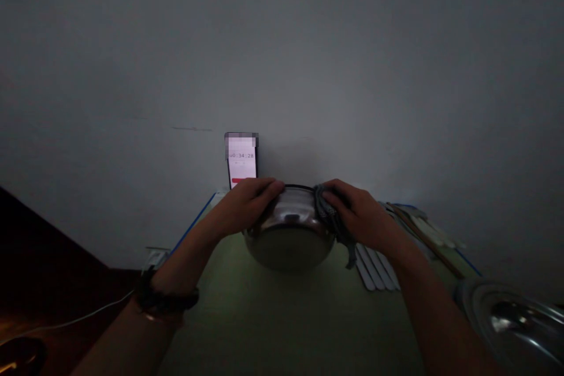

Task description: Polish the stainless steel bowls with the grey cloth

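Observation:
A shiny stainless steel pot (289, 247) is tipped on its side over the table, with its dull base turned toward me. My left hand (251, 204) grips the pot's left side, thumb near the upper edge. On the opposite side, my right hand (356, 211) is closed on a dark grey cloth (326, 207) pressed against the pot's wall and edge. One end of the cloth hangs below that hand. The dim light hides the pot's inside and the fingers behind it.
A lit phone (242, 158) showing a timer stands against the wall (282, 59). Several flat pale strips (374, 270) lie right on the table (282, 317), near a long brown stick (423, 235). A shiny metal vessel or lid (515, 317) sits at lower right. A white cable (88, 318) runs left.

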The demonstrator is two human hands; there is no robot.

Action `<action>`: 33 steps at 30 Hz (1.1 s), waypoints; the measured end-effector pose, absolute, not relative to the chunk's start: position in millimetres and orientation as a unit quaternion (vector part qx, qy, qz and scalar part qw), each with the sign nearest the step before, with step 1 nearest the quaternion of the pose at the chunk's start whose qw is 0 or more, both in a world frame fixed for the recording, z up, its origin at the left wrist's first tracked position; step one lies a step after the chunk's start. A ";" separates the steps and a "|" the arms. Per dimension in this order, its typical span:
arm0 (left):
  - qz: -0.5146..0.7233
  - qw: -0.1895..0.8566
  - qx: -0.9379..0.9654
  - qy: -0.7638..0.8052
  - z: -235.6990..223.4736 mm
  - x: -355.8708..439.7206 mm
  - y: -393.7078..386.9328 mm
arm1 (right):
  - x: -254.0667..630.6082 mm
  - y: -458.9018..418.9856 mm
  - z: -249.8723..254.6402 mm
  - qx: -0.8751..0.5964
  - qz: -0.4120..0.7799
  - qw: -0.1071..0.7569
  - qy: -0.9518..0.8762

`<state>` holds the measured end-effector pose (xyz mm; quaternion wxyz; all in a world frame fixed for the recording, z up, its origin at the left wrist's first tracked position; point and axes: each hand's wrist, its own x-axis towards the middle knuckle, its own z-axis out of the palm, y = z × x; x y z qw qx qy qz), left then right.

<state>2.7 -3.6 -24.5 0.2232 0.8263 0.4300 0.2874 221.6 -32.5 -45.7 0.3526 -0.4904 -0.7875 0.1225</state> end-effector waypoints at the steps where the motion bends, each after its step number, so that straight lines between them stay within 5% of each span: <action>1: 0.296 0.220 0.821 0.435 -24.8 2.4 -3.2 | 222.7 -31.9 -46.2 -0.492 0.115 0.355 -0.786; 10: 0.239 0.286 0.812 0.449 -44.2 -14.4 11.7 | 236.9 -26.9 -50.7 -0.529 0.058 0.352 -0.770; 22: 0.248 0.188 0.870 0.382 -29.5 0.5 -2.3 | 219.3 -35.9 -41.8 -0.505 0.044 0.297 -0.809; 33: 0.292 0.170 0.847 0.410 -30.4 1.0 -1.3 | 212.0 -34.3 -45.0 -0.498 0.048 0.351 -0.792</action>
